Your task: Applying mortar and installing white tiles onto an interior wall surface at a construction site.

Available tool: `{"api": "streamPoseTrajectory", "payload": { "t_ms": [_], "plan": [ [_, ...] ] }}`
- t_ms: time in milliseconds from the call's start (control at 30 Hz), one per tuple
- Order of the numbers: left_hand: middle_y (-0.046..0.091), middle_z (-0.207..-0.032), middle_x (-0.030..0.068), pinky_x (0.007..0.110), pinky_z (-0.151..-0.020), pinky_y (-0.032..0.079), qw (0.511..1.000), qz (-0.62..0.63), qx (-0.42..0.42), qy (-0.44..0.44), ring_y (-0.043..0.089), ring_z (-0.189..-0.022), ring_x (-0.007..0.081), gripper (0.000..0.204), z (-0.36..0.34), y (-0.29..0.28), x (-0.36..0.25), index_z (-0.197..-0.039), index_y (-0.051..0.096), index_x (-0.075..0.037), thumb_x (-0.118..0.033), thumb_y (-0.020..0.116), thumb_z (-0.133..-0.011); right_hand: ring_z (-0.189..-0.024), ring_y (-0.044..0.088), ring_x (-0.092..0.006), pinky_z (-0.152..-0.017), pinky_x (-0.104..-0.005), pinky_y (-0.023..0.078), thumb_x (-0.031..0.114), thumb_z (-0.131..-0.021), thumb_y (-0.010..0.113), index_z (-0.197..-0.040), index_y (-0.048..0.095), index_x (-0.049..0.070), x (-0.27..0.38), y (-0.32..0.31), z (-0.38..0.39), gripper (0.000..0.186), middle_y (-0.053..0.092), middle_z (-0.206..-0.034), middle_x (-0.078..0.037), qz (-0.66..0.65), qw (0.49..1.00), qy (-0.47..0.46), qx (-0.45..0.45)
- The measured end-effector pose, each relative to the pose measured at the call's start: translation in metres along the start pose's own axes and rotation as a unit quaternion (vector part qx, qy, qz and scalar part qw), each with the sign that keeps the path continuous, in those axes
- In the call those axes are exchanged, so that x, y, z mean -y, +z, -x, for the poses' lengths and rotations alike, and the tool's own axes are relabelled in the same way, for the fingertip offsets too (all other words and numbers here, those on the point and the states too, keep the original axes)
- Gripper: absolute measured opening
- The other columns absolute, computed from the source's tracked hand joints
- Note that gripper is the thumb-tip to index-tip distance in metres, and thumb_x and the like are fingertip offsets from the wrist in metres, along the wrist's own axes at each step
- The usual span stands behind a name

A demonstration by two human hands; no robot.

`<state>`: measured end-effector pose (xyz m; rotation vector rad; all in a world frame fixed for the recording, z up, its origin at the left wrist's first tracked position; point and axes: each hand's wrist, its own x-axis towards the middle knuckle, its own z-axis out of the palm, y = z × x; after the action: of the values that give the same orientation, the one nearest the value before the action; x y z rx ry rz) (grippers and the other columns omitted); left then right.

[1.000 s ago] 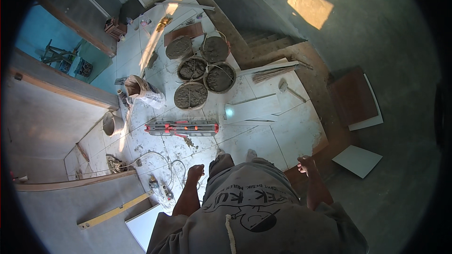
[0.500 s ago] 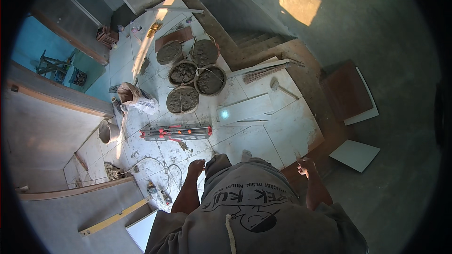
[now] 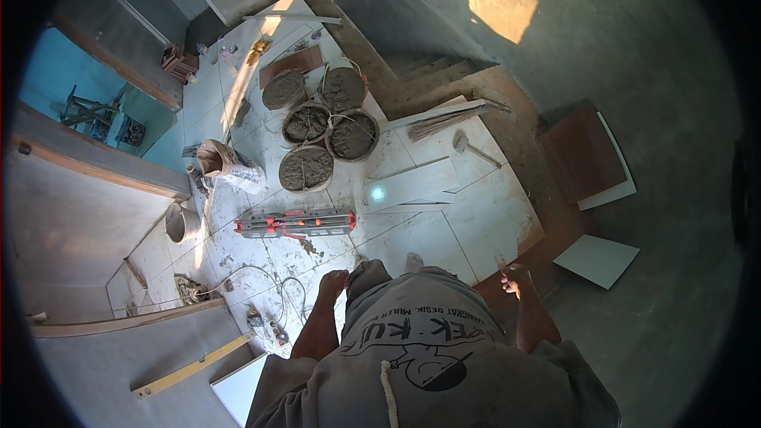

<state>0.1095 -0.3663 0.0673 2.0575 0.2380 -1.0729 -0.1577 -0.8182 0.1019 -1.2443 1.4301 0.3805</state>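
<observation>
My left hand (image 3: 334,280) hangs beside my left thigh, its fingers curled closed with nothing showing in them. On the other side, my right hand (image 3: 517,280) hangs above the tiled edge, fingers loosely bent inward and no object visible in them. Neither hand touches a tool. Ahead of my feet a red and grey manual tile cutter (image 3: 297,223) lies across the white tiled floor (image 3: 412,230). Beyond it stand several buckets of wet grey mortar, the nearest bucket (image 3: 306,169) closest to the cutter. To its right lie cut white tile pieces (image 3: 412,182).
A mallet (image 3: 476,147) and a stick broom (image 3: 448,121) lie near the stairs (image 3: 432,69). An open cement sack (image 3: 230,165) and a bucket (image 3: 182,222) stand left. A yellow level (image 3: 194,364) leans by a power tool and cable (image 3: 265,325). Tiles (image 3: 596,261) lean at right.
The view has shifted very slightly. My hands stay at my sides in almost the same pose, and the things on the floor have not moved.
</observation>
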Motion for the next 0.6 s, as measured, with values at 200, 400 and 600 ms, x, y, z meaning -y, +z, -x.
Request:
{"api": "streamPoseTrajectory", "payload": {
  "t_ms": [200, 400, 600],
  "plan": [
    [0.062, -0.087, 0.0064, 0.026, -0.047, 0.038, 0.998, 0.046, 0.016, -0.043, 0.062, -0.072, 0.0160, 0.038, 0.001, 0.007, 0.002, -0.104, 0.059, -0.004, -0.036, 0.055, -0.083, -0.044, 0.049, -0.0165, -0.038, -0.0280, 0.041, 0.022, -0.082, 0.058, -0.070, 0.051, 0.005, -0.021, -0.001, -0.023, 0.022, 0.051, -0.058, -0.006, -0.036, 0.999, 0.014, 0.010],
    [0.062, -0.086, 0.0074, 0.024, -0.044, 0.036, 0.998, -0.011, 0.033, -0.047, 0.060, -0.071, 0.0150, 0.036, -0.017, 0.018, -0.003, -0.101, 0.061, -0.003, -0.032, 0.055, -0.082, -0.048, 0.051, -0.0169, -0.042, -0.0300, 0.044, 0.021, -0.081, 0.057, -0.074, 0.051, 0.005, -0.018, -0.011, 0.020, 0.018, 0.053, -0.063, -0.008, -0.041, 0.998, -0.056, 0.005],
    [0.053, -0.060, 0.0003, 0.024, -0.041, 0.029, 0.989, -0.082, 0.035, 0.121, 0.040, -0.046, 0.0073, 0.024, -0.054, 0.018, 0.014, -0.071, 0.056, -0.007, -0.029, 0.053, -0.080, -0.041, 0.047, -0.0138, -0.036, -0.0265, 0.039, 0.017, -0.081, 0.059, -0.074, 0.050, 0.007, -0.020, -0.012, 0.030, 0.015, 0.050, -0.057, -0.005, -0.032, 0.999, -0.020, -0.032]
  ]
}}
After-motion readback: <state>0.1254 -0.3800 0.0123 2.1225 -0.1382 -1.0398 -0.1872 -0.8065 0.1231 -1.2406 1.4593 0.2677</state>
